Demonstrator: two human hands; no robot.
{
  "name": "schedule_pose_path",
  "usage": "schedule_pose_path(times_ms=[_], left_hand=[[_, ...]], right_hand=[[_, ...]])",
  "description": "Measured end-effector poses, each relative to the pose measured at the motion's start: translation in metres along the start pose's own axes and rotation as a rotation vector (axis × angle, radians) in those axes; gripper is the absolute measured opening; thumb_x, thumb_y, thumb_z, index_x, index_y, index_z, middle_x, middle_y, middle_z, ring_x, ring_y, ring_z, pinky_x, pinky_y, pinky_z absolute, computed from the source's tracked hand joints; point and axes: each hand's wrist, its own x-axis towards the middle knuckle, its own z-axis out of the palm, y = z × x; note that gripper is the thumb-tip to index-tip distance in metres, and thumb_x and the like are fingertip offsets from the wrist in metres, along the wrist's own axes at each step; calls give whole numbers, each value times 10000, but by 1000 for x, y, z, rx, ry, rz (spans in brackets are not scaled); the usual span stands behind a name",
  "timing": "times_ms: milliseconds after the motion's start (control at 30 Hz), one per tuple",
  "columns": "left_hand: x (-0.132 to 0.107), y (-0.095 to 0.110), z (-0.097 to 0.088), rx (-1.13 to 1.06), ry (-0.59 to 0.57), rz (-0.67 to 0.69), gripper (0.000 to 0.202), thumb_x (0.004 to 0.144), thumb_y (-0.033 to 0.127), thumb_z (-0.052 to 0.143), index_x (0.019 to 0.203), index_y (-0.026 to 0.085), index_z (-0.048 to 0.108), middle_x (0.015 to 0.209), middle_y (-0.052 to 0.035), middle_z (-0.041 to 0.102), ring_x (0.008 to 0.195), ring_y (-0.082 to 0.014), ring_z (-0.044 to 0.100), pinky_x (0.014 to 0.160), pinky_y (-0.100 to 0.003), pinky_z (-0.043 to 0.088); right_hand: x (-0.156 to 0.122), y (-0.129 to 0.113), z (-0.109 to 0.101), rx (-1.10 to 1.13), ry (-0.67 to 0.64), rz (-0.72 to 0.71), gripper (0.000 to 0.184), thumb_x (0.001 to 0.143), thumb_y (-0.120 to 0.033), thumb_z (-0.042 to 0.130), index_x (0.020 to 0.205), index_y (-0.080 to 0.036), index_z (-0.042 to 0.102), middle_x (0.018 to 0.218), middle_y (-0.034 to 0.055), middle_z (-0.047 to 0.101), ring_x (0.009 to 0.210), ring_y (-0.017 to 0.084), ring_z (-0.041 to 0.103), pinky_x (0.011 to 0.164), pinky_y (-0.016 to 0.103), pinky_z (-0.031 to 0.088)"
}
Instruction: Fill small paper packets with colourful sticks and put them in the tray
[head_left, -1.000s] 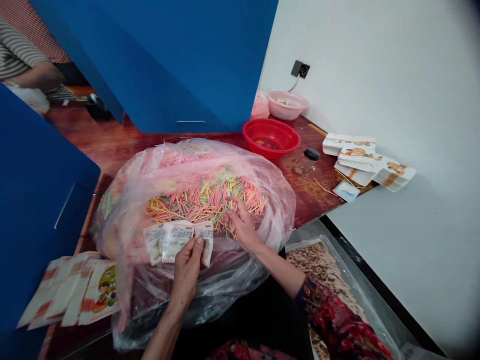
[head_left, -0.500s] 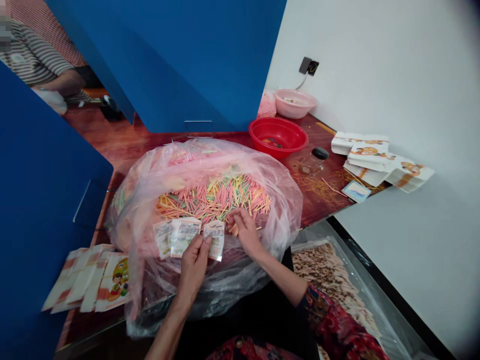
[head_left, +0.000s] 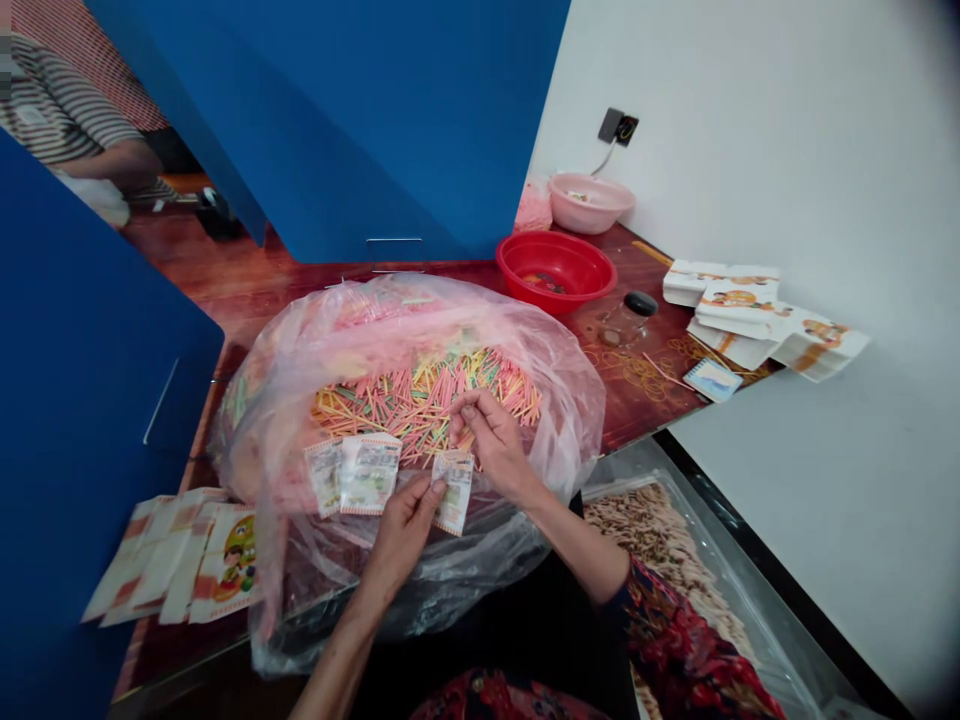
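Note:
My left hand pinches a small printed paper packet at its left edge, between thumb and fingers. My right hand hovers just above that packet, fingers curled together over the pile of short coloured sticks. What its fingertips hold, if anything, blends with the sticks behind. The pink, yellow and green sticks lie in a large, clear pinkish plastic bag with its mouth spread open. Two more printed packets, one overlapping the other, rest on the bag's near side, left of my hand.
Stacks of printed packets lie at the left and against the right wall. Behind the bag stand a red basin, a pink basin and a lidded jar. Rubber bands are scattered nearby. Blue partitions enclose the table.
My left hand has moved right with its packet, away from the other two packets. My right hand has lifted slightly from the sticks, its fingertips now close above the packet.

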Motion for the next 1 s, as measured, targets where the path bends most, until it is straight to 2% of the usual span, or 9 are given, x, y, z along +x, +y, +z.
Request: schedule_pose_path(times_ms=[333,467,567,633,700,767,833,900,1000], left_hand=[[0,-2,3,-86,1,-4,426,861,590,619,737,184,658,706,-4,594,672,-158,502,668,-274,449],[4,3,3,-115,54,80,358,874,530,630,901,190,737,896,-36,706,843,-195,611,842,-310,498],[7,3,0,-122,61,119,362,889,514,629,973,188,763,927,-37,729,883,-197,626,869,-304,495],[8,1,-2,-144,62,113,363,897,511,636,992,189,773,938,-35,741,891,-192,633,887,-299,492],[8,-2,-2,-228,78,85,371,896,513,654,1045,196,774,993,-39,756,945,-197,653,945,-312,490],[9,-6,-3,-349,112,53,392,887,514,677,1112,206,765,1061,-50,766,1025,-212,669,1012,-341,484],[9,-9,-2,-445,150,32,397,867,498,713,1143,216,761,1095,-61,772,1091,-224,672,1054,-364,475],[11,-11,-3,-494,176,14,380,839,472,756,1122,218,773,1078,-65,781,1095,-225,678,1049,-365,484],[11,-12,-4,-527,202,-2,345,802,437,804,1062,211,786,1009,-49,788,975,-197,700,970,-332,521]], right_hand=[[-13,-5,-2,-78,-153,10,208,1045,-362,487,1036,-236,652,837,4,662,810,169,661,819,320,503],[-11,-7,-1,-133,-194,13,268,1048,-358,469,1046,-233,707,1003,33,722,1009,199,669,951,362,495],[-10,-10,-2,-249,-340,-9,295,1054,-347,442,1134,-258,712,1189,44,717,1154,218,640,1041,417,456],[-9,-10,-4,-357,-433,-58,307,1044,-350,468,1276,-282,656,1359,56,654,1290,240,568,1133,479,368],[-9,-9,-6,-427,-430,-94,389,1024,-361,519,1406,-295,552,1475,73,568,1367,250,498,1171,503,308],[-10,-4,-7,-408,-309,-77,422,992,-376,581,1397,-273,521,1416,94,586,1295,244,540,1111,459,381],[-10,3,-8,-378,-185,-43,267,952,-374,629,1176,-231,601,1156,69,653,1077,214,610,960,371,466],[-10,8,-7,-386,-125,-19,143,924,-347,641,908,-213,595,882,10,601,858,177,576,817,311,461],[-10,10,-5,-371,-95,-36,186,915,-306,620,768,-207,561,761,-14,535,764,159,515,753,291,417]])
